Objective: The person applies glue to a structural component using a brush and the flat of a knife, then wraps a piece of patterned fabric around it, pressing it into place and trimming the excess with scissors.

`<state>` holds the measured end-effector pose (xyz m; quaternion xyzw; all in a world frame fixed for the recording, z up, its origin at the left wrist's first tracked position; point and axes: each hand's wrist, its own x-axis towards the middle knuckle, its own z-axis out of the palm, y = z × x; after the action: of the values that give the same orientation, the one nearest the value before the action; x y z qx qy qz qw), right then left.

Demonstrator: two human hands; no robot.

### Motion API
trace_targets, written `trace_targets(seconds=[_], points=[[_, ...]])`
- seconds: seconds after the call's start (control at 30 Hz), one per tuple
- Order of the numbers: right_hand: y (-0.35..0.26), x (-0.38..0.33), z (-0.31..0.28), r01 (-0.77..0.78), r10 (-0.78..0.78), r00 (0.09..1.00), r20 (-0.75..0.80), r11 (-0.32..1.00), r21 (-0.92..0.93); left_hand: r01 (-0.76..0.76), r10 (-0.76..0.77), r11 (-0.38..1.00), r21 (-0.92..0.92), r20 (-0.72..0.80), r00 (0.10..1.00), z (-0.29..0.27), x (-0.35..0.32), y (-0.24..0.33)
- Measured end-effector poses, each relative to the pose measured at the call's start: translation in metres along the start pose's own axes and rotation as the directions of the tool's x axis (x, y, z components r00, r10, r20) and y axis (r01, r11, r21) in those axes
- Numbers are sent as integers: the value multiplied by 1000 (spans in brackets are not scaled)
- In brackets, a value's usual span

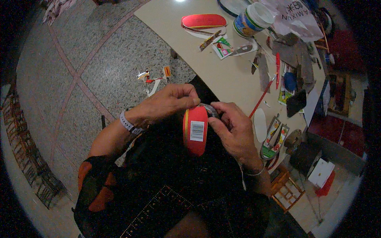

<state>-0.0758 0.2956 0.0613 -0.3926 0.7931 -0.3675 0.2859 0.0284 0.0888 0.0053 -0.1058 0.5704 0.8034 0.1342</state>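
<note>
In front of my chest is a red, sole-shaped piece [194, 147] with a yellow edge line and a white barcode label. A dark grey strip of material [210, 110] lies along its top end. My left hand [174, 99] is closed in a pinch at that top end, thumb against fingertips. My right hand [235, 129] grips the upper right side, thumb on the red face and index finger by the grey strip. What lies between the left fingertips is too small to make out. Both hands are beside the table edge, over my dark clothing.
On the table [190, 59] to my right are another red sole shape [203, 21], a white tub [254, 19], a plastic bag [293, 20], a red brush [264, 95], a pale insole shape [260, 125] and green-edged cut pieces [274, 139]. Card scraps [154, 79] litter the floor.
</note>
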Motion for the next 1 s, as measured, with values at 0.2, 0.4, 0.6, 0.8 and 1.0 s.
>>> trace_targets(seconds=[0.2, 0.4, 0.6, 0.8, 1.0], points=[[-1, -1, 8, -96, 87, 994, 66, 984, 148, -27, 27, 1000, 5, 0, 1000, -3, -2, -4], [-7, -1, 11, -148, 134, 988, 82, 968, 203, -1, 1, 1000, -7, 4, 1000, -4, -4, -1], [-2, -1, 14, -141, 126, 989, 78, 960, 243, 8, -8, 1000, 9, 3, 1000, -8, -3, -5], [-2, 0, 15, -148, 131, 988, 80, 951, 273, -5, 5, 999, 43, 9, 1000, -8, -2, -3], [1, -1, 17, -180, 156, 983, 99, 931, 318, -24, 23, 999, 33, 23, 999, -9, 0, -5]])
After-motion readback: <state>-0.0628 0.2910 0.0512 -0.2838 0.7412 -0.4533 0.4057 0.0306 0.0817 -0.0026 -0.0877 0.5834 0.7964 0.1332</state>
